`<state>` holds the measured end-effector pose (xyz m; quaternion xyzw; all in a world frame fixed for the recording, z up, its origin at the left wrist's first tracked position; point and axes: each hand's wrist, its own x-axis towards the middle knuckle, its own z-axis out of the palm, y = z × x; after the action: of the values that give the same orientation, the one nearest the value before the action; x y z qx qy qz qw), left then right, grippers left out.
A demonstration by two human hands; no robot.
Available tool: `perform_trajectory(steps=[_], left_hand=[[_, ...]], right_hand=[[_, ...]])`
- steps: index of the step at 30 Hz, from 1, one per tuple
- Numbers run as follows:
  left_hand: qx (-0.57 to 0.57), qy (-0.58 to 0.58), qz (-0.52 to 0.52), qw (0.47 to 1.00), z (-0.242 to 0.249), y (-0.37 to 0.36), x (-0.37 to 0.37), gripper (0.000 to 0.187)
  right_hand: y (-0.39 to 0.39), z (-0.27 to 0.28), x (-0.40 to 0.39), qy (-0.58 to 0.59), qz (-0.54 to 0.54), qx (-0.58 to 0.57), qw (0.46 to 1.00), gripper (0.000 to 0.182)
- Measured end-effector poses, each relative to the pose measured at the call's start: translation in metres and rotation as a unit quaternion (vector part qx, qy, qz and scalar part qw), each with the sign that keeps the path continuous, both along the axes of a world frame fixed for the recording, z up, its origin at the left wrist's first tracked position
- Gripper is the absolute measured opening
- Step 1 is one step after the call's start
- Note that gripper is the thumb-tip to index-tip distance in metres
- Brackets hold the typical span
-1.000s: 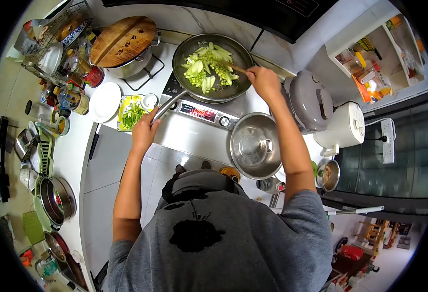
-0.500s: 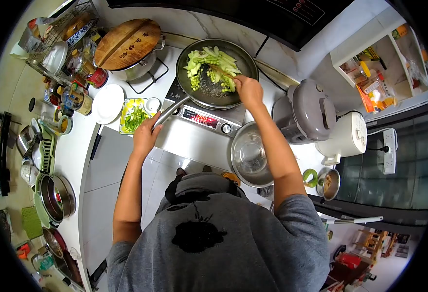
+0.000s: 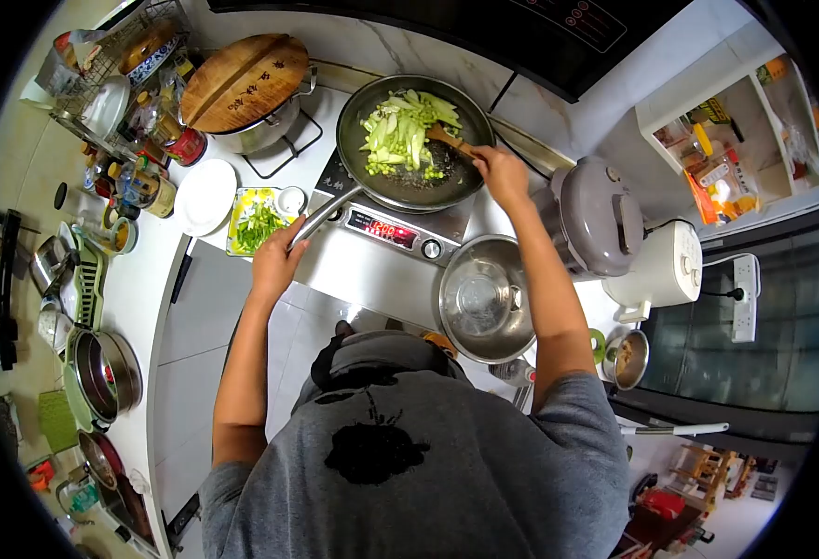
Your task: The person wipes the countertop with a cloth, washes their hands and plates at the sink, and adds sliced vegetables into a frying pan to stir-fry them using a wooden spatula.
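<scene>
A dark frying pan (image 3: 363, 102) sits on the induction cooker (image 3: 382, 226), whose red display is lit. My left hand (image 3: 277, 255) is closed round the pan's metal handle (image 3: 327, 216). In the pan lies a heap of pale green sliced vegetables (image 3: 400, 130) with small green pieces that look like beans or peas. My right hand (image 3: 501, 173) grips a wooden spatula (image 3: 456, 142); its blade rests against the right side of the heap. Left of the cooker, near my left hand, is a yellow-patterned tray (image 3: 242, 210) with chopped greens (image 3: 259, 226) and a small white dish (image 3: 290, 200).
A wooden-lidded pot (image 3: 245, 84) and a white plate (image 3: 206, 197) stand at left, near bottles (image 3: 155, 191). Under my right forearm is a steel bowl (image 3: 484, 296). The grey pressure cooker (image 3: 596, 219), a white appliance (image 3: 666, 265) and a small metal bowl (image 3: 628, 359) stand at right.
My right hand has moved a little right and down with the spatula. The vegetables are more gathered in the middle of the pan. My left hand keeps its hold on the handle.
</scene>
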<state>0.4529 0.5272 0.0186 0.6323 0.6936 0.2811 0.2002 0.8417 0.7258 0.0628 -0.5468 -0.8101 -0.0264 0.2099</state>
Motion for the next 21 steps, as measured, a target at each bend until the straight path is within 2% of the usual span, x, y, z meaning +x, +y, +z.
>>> perform_trajectory(steps=[6, 9, 11, 12, 13, 15, 18, 21], left_hand=[[0.003, 0.010, -0.007, 1.000, 0.004, -0.001, 0.001, 0.042], [0.021, 0.004, -0.003, 1.000, -0.002, -0.001, 0.000, 0.042], [0.021, 0.011, -0.003, 1.000, -0.003, -0.001, -0.001, 0.042], [0.022, 0.015, -0.003, 1.000, -0.003, 0.000, -0.001, 0.042], [0.021, 0.014, -0.001, 1.000, -0.003, 0.000, 0.000, 0.042], [0.018, 0.014, 0.003, 1.000, -0.003, 0.000, 0.001, 0.041], [-0.007, 0.012, 0.006, 1.000, 0.004, -0.001, 0.003, 0.042], [0.012, 0.001, -0.001, 1.000, 0.000, -0.001, 0.001, 0.042]], right_hand=[[-0.012, 0.012, -0.029, -0.060, 0.123, 0.135, 0.981, 0.028], [-0.051, 0.065, -0.023, -0.137, 0.084, 0.080, 0.984, 0.040], [-0.065, 0.091, -0.013, -0.146, 0.042, -0.032, 0.988, 0.022], [-0.065, 0.092, -0.007, -0.147, 0.049, -0.085, 0.984, 0.021], [-0.065, 0.092, -0.003, -0.148, 0.056, -0.138, 0.978, 0.020], [-0.066, 0.081, -0.012, -0.113, 0.099, -0.169, 0.974, 0.021], [-0.055, 0.039, -0.052, -0.056, 0.031, -0.185, 0.981, 0.022], [-0.039, 0.010, -0.077, 0.017, -0.014, -0.151, 0.988, 0.025]])
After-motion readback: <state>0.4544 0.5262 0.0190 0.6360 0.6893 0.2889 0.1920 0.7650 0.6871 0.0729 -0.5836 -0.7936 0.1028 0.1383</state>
